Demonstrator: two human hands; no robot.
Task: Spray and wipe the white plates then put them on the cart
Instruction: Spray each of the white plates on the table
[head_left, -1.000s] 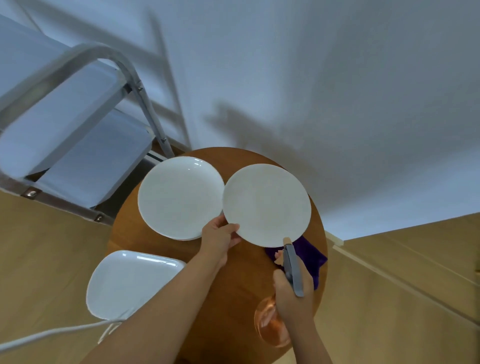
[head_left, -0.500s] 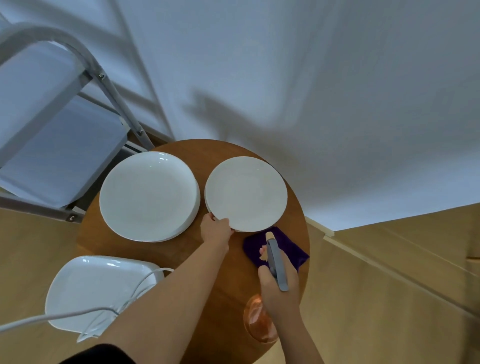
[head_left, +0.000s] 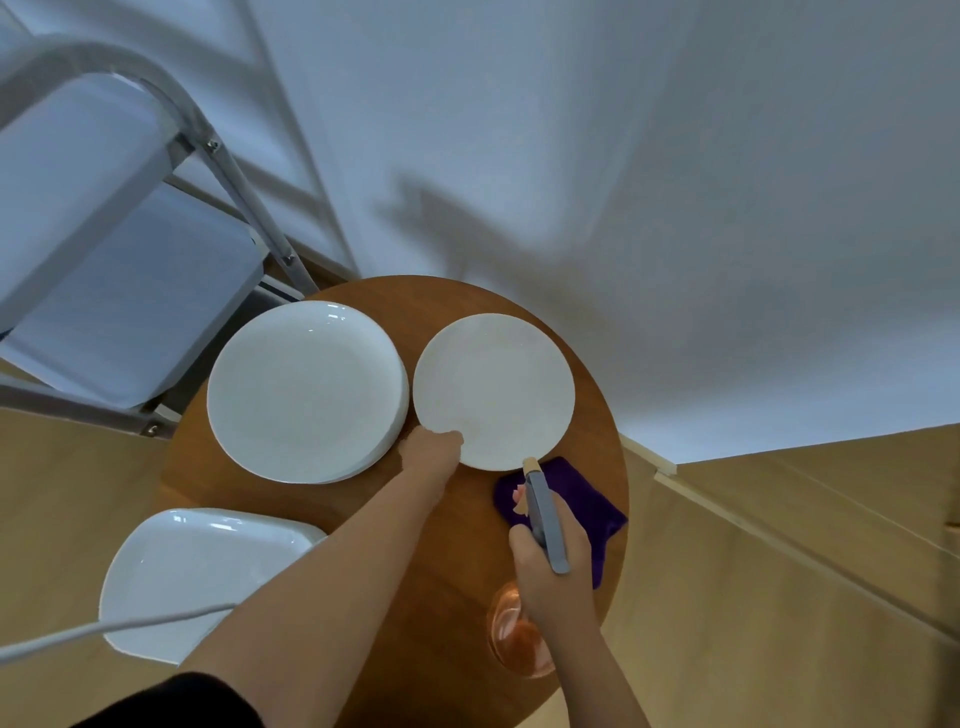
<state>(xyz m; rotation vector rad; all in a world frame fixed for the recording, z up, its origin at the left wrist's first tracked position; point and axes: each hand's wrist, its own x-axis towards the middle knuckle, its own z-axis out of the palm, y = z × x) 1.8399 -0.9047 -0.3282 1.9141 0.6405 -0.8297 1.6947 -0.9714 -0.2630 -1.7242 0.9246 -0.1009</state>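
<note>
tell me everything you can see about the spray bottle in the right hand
The spray bottle has a grey sprayer head with a pale, tan nozzle tip and a clear body holding pinkish-orange liquid, seen below the wrist. The right hand grips it at the neck, its fingers curled round. The nozzle points forward at the near rim of the smaller round white plate, which the left hand holds at its edge. The bottle is held above the purple cloth on the round wooden table.

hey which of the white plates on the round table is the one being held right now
The single round plate on the right, nearest the purple cloth. The left hand grips its near edge. The stack of plates beside it is untouched.
</note>
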